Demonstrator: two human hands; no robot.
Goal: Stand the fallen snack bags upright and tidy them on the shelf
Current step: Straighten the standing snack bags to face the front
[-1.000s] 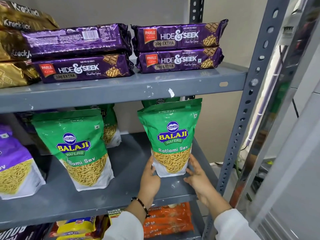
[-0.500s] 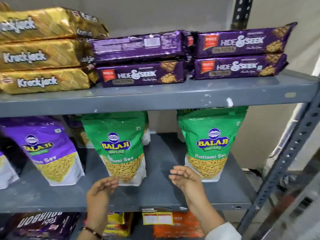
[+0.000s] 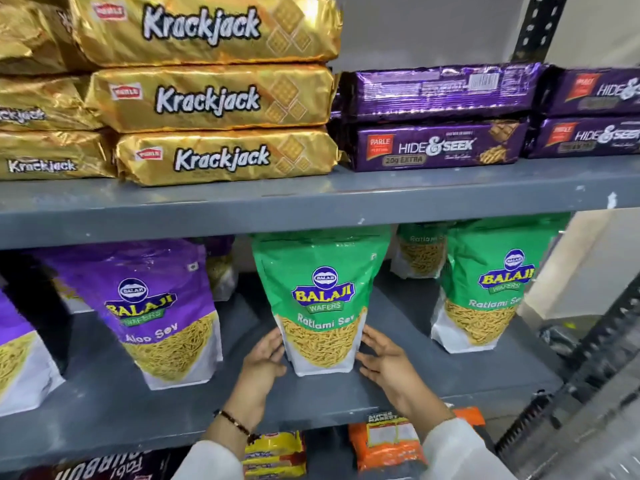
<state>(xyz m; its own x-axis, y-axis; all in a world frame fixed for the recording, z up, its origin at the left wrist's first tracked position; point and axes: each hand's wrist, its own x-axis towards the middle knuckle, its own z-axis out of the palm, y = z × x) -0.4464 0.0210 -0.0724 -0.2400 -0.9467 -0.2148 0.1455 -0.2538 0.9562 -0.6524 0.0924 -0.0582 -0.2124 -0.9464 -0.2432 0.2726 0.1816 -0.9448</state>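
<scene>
Both hands now off the right-hand green bag point(image 3: 485, 289), left hand point(image 3: 265, 362) and right hand point(image 3: 388, 363) spread flat against the middle green Ratlami Sev bag point(image 3: 320, 299), upright on the grey middle shelf point(image 3: 173, 410)

Gold Krackjack packs point(image 3: 207, 95) sit beside purple Hide & Seek packs point(image 3: 436, 143).

I see green sev bags point(image 3: 320, 299), a purple one point(image 3: 152, 306) (gold packs point(image 3: 207, 97) above), on grey shelf point(image 3: 311, 211).

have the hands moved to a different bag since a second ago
Yes. Both hands left the right green bag near the upright and now flank the middle green bag.
</scene>
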